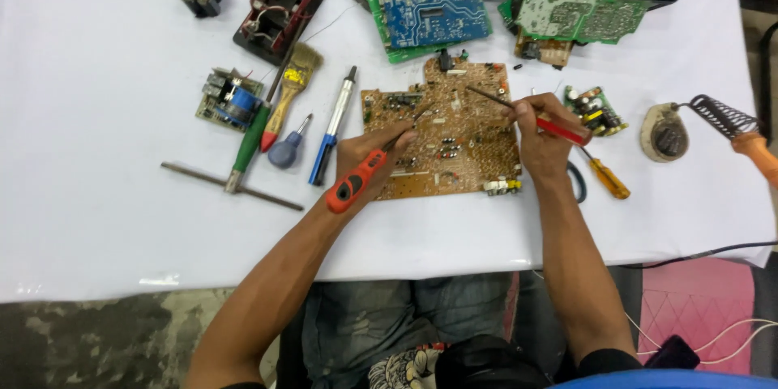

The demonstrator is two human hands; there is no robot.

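Brown circuit board (442, 130) lying mid-table, left hand (366, 154) gripping orange soldering iron (356, 181) over it, right hand (539, 134) pinching red-handled probe (527, 116) (tip touching board).

Circuit board (442, 134) lies centre on table (97, 219). Left of it: desoldering pump (333, 126), small screwdriver (288, 146), brush (292, 85). Behind: stacked boards (425, 4). Right: soldering-iron stand (664, 134), apparently.

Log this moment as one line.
left hand: orange-handled tool | right hand: red-handled tool | both tips on brown circuit board | white table
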